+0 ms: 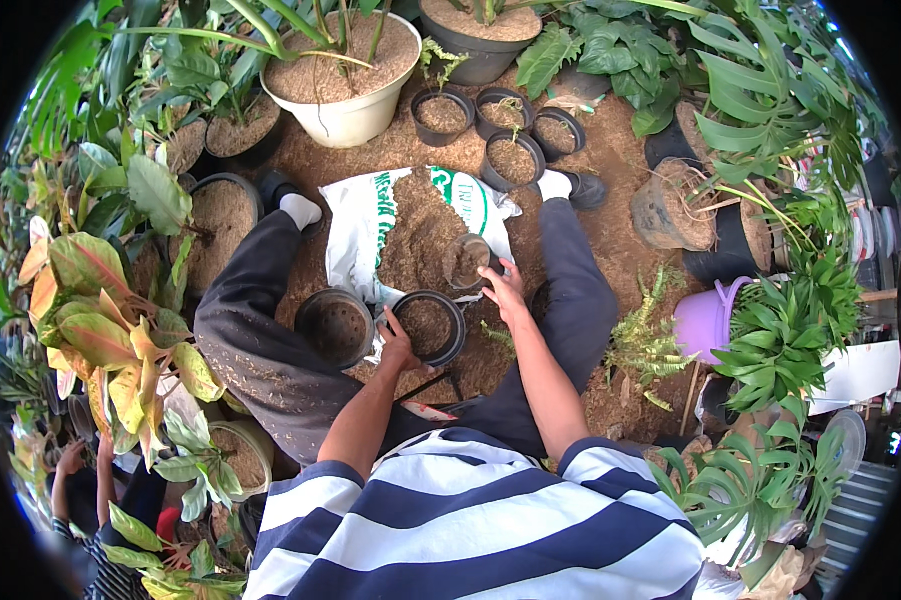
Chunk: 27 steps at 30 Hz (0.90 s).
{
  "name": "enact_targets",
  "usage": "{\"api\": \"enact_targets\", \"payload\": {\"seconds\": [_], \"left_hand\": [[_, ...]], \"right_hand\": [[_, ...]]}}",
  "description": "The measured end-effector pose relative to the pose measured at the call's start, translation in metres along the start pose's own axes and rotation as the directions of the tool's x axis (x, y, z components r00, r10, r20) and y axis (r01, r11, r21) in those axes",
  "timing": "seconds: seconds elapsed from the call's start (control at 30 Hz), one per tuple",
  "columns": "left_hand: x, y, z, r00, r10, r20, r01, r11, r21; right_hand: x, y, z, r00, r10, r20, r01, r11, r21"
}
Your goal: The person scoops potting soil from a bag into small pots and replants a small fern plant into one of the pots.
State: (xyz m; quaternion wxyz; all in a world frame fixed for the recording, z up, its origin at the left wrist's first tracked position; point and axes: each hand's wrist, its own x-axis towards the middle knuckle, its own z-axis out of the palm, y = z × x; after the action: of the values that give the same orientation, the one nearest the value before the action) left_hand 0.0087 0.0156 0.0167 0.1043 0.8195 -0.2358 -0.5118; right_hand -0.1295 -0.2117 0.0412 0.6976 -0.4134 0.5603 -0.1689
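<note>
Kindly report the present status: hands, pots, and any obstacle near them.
Right hand holding small pot at soil heap. Left hand at rim of black pot with soil. Second black pot just left of that hand, possibly in the way.

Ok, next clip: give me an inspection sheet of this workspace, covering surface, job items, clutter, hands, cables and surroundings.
Surface: brown earth ground, with a white sack laid flat between the person's legs.
Job items: loose soil heaped on the sack; a black pot with soil inside; a second black pot to its left; a small pot at the heap.
Clutter: four small dark pots beyond the sack; a purple bucket at right.
Hands: left hand at the soil-filled pot's rim, grip unclear; right hand holding the small pot.
Cables: nothing seen.
Surroundings: leafy plants all around; another person's hand at lower left.
</note>
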Motion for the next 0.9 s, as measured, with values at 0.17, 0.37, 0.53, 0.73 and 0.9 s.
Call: {"api": "enact_targets", "payload": {"seconds": [0.17,0.37,0.53,0.73,0.9], "left_hand": [[0.003,0.000,0.007,0.999,-0.024,-0.029,0.025,0.999,0.044],[0.016,-0.011,0.019,0.994,0.001,-0.107,0.002,1.000,0.026],[0.021,-0.021,0.014,0.982,0.139,-0.125,-0.137,0.990,0.022],[0.012,-0.015,0.007,0.970,0.153,-0.187,-0.128,0.982,0.139],[0.010,-0.023,0.002,0.978,0.172,-0.117,-0.152,0.975,0.163]], "right_hand": [[-0.021,-0.003,0.001,1.000,-0.026,0.001,0.026,0.999,0.025],[-0.047,-0.003,0.004,0.995,-0.093,0.044,0.094,0.995,-0.030],[-0.053,0.006,0.004,0.925,-0.374,0.062,0.379,0.906,-0.188],[-0.071,0.002,-0.005,0.829,-0.523,0.201,0.555,0.717,-0.423],[-0.089,-0.005,0.000,0.764,-0.552,0.335,0.640,0.579,-0.506]]}}
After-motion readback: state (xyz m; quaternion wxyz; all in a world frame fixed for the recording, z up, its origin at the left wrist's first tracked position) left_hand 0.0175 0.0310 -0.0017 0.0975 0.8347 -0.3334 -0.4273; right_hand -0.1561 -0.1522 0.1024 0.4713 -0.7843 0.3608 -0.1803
